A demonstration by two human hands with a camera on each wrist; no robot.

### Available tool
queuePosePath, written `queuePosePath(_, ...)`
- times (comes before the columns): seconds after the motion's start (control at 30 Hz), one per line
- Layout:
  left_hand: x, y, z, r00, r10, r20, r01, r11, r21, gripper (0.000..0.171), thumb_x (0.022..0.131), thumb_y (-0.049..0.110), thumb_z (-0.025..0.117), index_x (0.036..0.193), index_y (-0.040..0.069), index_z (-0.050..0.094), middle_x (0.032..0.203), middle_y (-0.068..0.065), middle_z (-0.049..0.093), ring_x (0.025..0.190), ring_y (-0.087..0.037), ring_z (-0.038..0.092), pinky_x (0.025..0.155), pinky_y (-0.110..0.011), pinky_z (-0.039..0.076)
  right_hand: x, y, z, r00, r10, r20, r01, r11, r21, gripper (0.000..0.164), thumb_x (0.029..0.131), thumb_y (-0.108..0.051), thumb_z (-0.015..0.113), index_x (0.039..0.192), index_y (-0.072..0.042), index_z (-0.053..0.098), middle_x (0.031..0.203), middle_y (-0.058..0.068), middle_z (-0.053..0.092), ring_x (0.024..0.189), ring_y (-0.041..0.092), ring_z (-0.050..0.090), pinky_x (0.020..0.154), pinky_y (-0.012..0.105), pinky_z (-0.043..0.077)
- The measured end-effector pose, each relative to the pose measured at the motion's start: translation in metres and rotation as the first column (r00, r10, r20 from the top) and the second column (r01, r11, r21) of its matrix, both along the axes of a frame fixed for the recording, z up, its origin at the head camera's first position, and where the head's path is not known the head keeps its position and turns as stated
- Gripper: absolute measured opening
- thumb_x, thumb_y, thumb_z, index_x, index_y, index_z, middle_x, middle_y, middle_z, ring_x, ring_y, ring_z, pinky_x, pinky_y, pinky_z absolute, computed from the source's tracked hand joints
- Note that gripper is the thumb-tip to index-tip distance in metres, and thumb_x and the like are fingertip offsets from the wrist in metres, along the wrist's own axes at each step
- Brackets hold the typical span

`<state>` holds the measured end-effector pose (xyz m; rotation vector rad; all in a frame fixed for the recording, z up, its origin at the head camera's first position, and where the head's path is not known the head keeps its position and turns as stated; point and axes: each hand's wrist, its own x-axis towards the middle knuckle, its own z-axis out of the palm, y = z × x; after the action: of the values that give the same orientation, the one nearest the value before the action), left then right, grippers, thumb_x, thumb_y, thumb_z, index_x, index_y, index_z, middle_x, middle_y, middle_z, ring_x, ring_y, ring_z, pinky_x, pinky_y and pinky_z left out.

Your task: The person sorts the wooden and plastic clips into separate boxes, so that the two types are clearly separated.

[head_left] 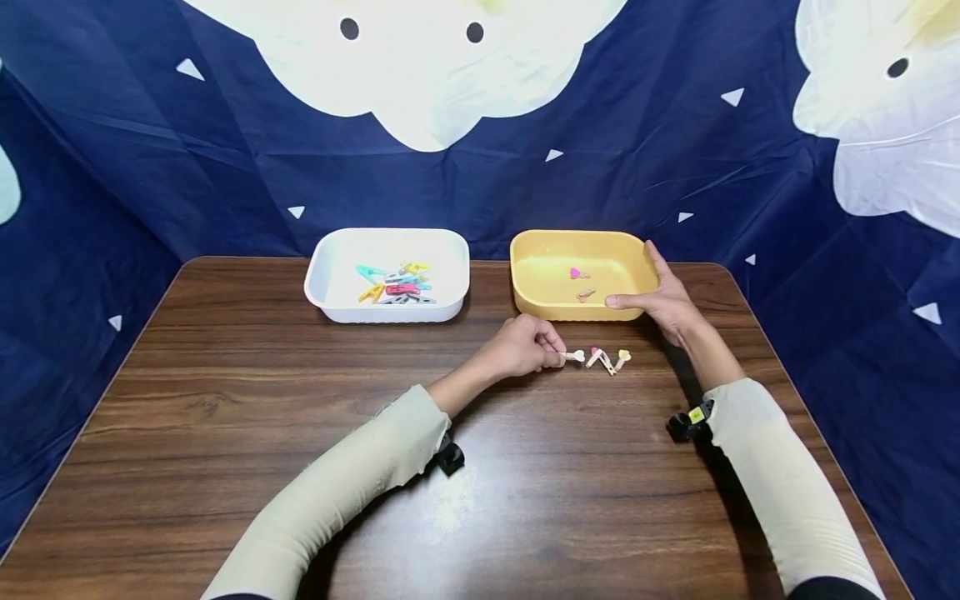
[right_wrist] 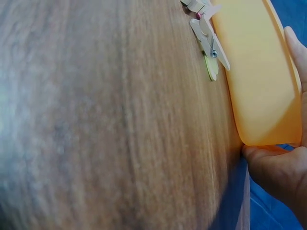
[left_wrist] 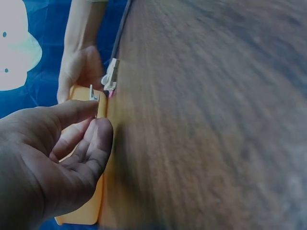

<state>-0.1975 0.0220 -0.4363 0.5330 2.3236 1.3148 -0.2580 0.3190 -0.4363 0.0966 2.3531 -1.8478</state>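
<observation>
Between its thumb and fingertips my left hand (head_left: 522, 346) pinches a small wooden clothespin (head_left: 575, 356) with a white heart, just above or on the table in front of the yellow bin (head_left: 573, 312). My right hand (head_left: 670, 307) grips that bin's right end, thumb over the near rim and fingers around the far side. Just right of the pinched clothespin lie more wooden clothespins (head_left: 603, 362), one with a pink piece and one with a yellow heart (head_left: 623, 357). Inside the bin are a pink-heart clothespin (head_left: 577, 273) and another small one (head_left: 586, 294).
A white bin (head_left: 386, 316) stands left of the yellow one, holding several coloured plastic clothespins (head_left: 402, 289). Both bins sit near the far edge of the brown wooden table (head_left: 225, 400). A dark blue curtain (head_left: 240, 167) with white cloud shapes hangs behind.
</observation>
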Motion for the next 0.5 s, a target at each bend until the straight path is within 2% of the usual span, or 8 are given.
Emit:
queuePosePath(0.3, 0.000, 0.002, 0.009, 1.000, -0.006, -0.027, 0.007, 0.999, 0.051, 0.004, 0.099, 0.012, 0.086, 0.101, 0.007, 0.086, 0.082, 0.000, 0.078, 0.065, -0.008, 0.067, 0.062, -0.022, 0.058, -0.001, -0.001, 0.001, 1.000, 0.000, 0.005, 0.000, 1.000, -0.002, 0.142, 0.089, 0.002, 0.092, 0.183, -0.034, -0.009, 0.193, -0.001, -0.002, 0.175, 0.024, 0.023, 0.143, 0.039, 0.023)
queuePosePath(0.5, 0.000, 0.003, 0.018, 1.000, -0.001, -0.008, 0.002, 0.995, 0.102, 0.006, 0.100, 0.010, 0.085, 0.103, 0.006, 0.086, 0.079, 0.004, 0.074, 0.067, -0.010, 0.067, 0.061, -0.025, 0.060, -0.001, -0.002, 0.001, 1.000, -0.007, 0.004, 0.007, 1.000, -0.008, 0.141, 0.089, 0.003, 0.091, 0.183, -0.033, -0.008, 0.193, 0.001, -0.001, 0.174, 0.025, 0.024, 0.143, 0.040, 0.024)
